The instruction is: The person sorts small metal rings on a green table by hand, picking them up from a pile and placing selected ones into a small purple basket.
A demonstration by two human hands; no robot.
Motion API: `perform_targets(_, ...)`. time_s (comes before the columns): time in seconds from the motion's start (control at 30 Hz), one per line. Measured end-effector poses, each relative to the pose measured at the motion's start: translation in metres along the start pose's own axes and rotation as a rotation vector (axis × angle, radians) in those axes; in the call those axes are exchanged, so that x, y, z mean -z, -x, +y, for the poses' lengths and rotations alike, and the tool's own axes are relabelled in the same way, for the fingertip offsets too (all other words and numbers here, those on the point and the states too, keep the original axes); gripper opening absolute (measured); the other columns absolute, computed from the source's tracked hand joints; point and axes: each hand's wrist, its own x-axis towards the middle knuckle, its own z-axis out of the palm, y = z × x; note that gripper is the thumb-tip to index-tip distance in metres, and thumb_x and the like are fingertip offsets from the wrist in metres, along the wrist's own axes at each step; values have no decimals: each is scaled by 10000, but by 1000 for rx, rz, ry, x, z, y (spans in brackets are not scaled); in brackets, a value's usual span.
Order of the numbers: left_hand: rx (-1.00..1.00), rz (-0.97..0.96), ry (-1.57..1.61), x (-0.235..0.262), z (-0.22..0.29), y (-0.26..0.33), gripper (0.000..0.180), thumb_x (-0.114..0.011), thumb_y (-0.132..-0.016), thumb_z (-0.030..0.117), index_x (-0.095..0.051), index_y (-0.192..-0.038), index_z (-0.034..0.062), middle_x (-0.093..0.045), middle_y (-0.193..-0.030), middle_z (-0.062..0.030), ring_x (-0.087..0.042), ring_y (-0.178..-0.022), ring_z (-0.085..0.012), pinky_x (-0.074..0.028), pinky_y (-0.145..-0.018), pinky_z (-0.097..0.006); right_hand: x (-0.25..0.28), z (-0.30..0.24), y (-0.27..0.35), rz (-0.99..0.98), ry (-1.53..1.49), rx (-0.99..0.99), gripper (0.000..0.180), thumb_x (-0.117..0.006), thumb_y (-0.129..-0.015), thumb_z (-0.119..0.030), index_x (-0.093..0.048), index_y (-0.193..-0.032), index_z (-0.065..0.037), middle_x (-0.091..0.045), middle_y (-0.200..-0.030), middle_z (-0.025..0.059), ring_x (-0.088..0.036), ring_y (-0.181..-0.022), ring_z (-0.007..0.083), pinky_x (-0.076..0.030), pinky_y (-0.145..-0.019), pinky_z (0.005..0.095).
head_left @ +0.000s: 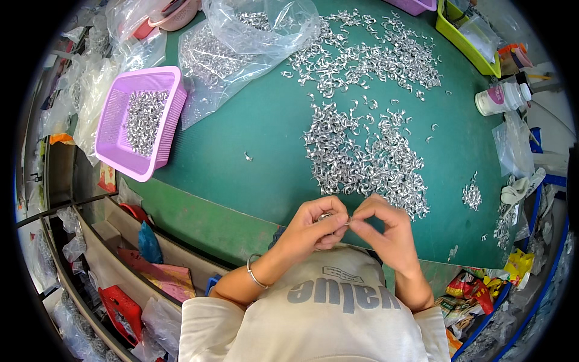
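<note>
At the table's near edge my two hands meet in front of my shirt, fingertips almost touching. My left hand point(315, 224) is closed, with small curved silver metal pieces point(324, 216) showing in its curled fingers. My right hand point(386, 230) pinches thumb against forefinger at a tiny piece held between both hands' fingertips; its shape is too small to make out. Just beyond the hands spreads a heap of curved silver metal pieces point(338, 154). Farther back lies a second, looser spread of these pieces point(386, 57).
A lilac plastic basket point(172, 120) holding silver pieces stands at the left table edge. Beside it lies a clear plastic bag point(202, 90) of similar pieces. On the right are a small pile point(471, 196), a white bottle point(497, 99) and a yellow-green tray point(461, 45). The green table point(241, 181) supports these.
</note>
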Motion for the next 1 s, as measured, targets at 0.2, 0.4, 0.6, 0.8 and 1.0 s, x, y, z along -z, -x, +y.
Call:
perform_targets(0.2,32,-77,125,7,4,1,184,-441,-849,153,-395,-701,54,-436,-621,-81,-284,-400,-53,-204,-335,-193,-13,19,-41,194,640,262,306,-669,-686,-109,-557,-958,-24,-543,-974,78,-483,-877,248,-374,-728,345)
perform_targets(0.4,-43,-88,101,8,4,-1,70,-408,-750,86,-384,-716,29,-450,-626,-122,-310,-387,-85,-247,-335,-206,-25,37,-48,110,898,317,393,-663,-676,-134,-528,-1031,-34,-505,-1024,74,-455,-951,253,-346,-780,361)
perform_targets(0.6,-64,-24,-23,16,1,-3,98,-424,-735,75,-456,-755,-15,-482,-642,-115,-337,-412,-88,-267,-364,-202,0,30,-36,1,788,321,233,-639,-670,-36,-577,-894,-53,-541,-942,38,-476,-924,229,-339,-794,358)
perform_targets(0.8,-94,141,-62,17,-6,0,124,-474,-807,36,-555,-868,-35,-524,-698,-82,-399,-495,-74,-300,-398,-194,10,27,-39,127,718,238,149,-651,-655,-5,-576,-782,-27,-585,-824,75,-525,-817,231,-364,-764,342)
perform_targets(1.0,-200,306,-290,12,-10,-6,156,-499,-866,87,-581,-951,-16,-542,-728,-51,-439,-539,-67,-330,-434,-189,3,20,-26,153,405,163,171,-646,-652,48,-575,-800,2,-597,-791,107,-561,-734,246,-434,-676,320)
